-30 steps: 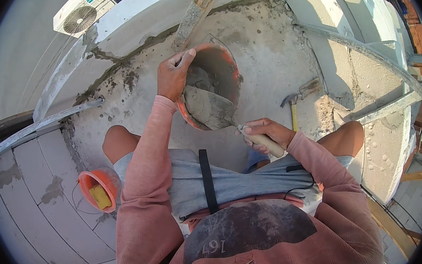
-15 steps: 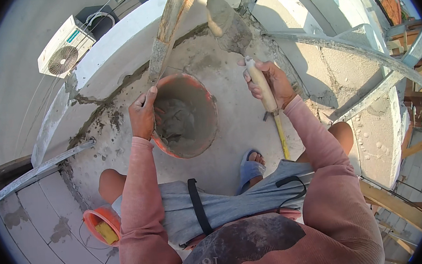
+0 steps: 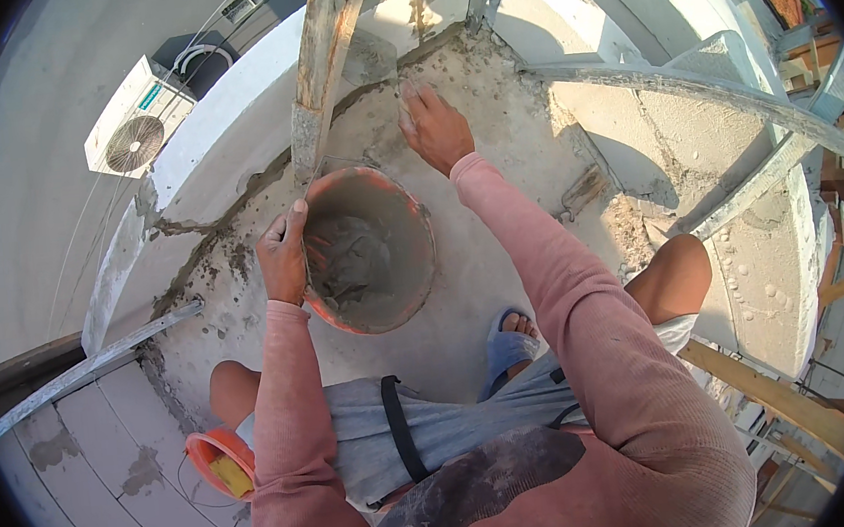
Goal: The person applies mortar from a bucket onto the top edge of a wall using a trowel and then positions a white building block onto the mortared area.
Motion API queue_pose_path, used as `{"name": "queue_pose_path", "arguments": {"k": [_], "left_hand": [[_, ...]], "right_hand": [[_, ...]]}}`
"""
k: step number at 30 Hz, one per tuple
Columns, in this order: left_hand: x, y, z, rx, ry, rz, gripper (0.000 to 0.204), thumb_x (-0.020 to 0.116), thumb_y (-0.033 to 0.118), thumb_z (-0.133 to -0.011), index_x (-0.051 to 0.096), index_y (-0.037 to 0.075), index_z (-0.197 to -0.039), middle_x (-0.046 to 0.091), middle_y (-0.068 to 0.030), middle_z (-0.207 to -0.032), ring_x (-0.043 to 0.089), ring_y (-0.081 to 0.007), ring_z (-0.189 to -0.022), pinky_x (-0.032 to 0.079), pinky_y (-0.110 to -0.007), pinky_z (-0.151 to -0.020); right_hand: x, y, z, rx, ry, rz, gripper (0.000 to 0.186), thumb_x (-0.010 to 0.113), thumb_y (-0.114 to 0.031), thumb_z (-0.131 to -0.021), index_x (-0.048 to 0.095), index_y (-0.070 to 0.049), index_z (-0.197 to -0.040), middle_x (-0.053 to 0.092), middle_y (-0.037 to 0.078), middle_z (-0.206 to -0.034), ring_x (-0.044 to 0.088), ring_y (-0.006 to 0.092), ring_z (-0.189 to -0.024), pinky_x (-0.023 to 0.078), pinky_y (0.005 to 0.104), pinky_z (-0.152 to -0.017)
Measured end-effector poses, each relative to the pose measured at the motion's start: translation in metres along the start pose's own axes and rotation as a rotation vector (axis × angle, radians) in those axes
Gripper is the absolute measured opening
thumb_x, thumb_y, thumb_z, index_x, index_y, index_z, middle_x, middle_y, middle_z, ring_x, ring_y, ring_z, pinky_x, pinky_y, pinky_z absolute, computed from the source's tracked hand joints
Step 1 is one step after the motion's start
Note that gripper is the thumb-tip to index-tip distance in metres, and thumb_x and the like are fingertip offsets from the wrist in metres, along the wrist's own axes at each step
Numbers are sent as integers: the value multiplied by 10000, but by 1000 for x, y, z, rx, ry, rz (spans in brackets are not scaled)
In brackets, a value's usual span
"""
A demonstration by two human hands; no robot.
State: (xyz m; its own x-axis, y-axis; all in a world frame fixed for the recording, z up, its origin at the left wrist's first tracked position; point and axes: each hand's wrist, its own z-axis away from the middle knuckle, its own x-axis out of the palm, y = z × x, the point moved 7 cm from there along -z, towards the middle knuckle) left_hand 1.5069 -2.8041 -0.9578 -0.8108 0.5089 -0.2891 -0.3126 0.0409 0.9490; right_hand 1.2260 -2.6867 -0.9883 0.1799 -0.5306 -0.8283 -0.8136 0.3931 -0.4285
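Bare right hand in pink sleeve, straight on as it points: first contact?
Probably the low, whitish masonry wall ahead of the right hand, though depth between them is unclear.

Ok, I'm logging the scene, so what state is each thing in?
Large bucket: upright, partly filled
Grey mortar: wet-looking, uneven
Left hand: gripping the large bucket's rim
Right hand: outstretched, hold unclear
Small orange bucket: handle down, yellow block inside
Blue sandal: worn
Wooden plank: grey-crusted at lower end
Air-conditioner unit: whether running, cannot tell
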Motion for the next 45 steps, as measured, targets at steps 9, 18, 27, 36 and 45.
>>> {"name": "queue_pose_path", "arguments": {"k": [9, 18, 27, 36, 45], "left_hand": [[12, -9, 0, -165, -74, 68, 419, 686, 404, -989, 758, -3, -924, 611, 23, -751, 512, -58, -688, 434, -261, -588], [13, 7, 2, -91, -139, -36, 535, 686, 496, -942, 760, -17, -1071, 713, -72, -832, 614, -137, -784, 507, -311, -781], [26, 16, 13, 17, -244, -104, 512, 692, 462, -958, 759, -3, -1161, 761, -67, -997, 649, -107, -884, 521, -272, -842], [1, -1, 10, -76, -139, -109, 558, 674, 546, -927, 770, 39, -1140, 767, -140, -961, 711, -227, -862, 533, -338, -850], [-14, -7, 2, -94, -78, 84, 471, 688, 474, -965, 743, 14, -882, 565, 67, -755, 466, -48, -719, 416, -241, -662]], "right_hand": [[-65, 47, 87, 98, -155, -131, 482, 651, -206, -935, 556, -15, -1368, 605, 165, -1135, 668, 353, -954, 559, 439, -791], [-150, 1, 158, 570, -880, -646, 396, 659, -280, -966, 660, 16, -1229, 643, 88, -744, 602, 130, -578, 509, 294, -581], [-32, -92, 178, -130, -904, -183, 354, 592, -293, -964, 648, 49, -1039, 661, 202, -680, 697, 337, -618, 540, 428, -580], [-77, -135, 203, 651, -1344, -924, 266, 599, -284, -1024, 625, -21, -1004, 583, 30, -728, 550, 110, -519, 485, 285, -480], [-88, -118, 233, 1162, -1317, -1459, 379, 549, -285, -1045, 578, 16, -1274, 581, 63, -849, 523, 100, -527, 421, 239, -407]]}}
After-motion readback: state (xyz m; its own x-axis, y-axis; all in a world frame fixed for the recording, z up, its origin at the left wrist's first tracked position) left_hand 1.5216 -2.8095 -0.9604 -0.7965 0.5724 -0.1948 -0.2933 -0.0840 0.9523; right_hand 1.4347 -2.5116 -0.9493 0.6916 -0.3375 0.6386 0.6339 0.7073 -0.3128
